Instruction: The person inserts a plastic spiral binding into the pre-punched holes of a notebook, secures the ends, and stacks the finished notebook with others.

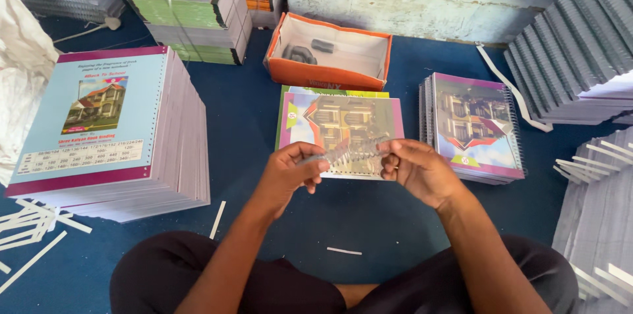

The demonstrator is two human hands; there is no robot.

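Head view: left hand and right hand pinch a wire spiral between them, above an unbound notebook; bound notebooks lie stacked right, unbound stack waits left.

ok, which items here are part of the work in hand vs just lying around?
In hand:
- wire spiral, held at its ends by left hand and right hand
- unbound notebook under it

Lying about:
- orange box
- bound notebooks
- tall cover stack
- paper strips
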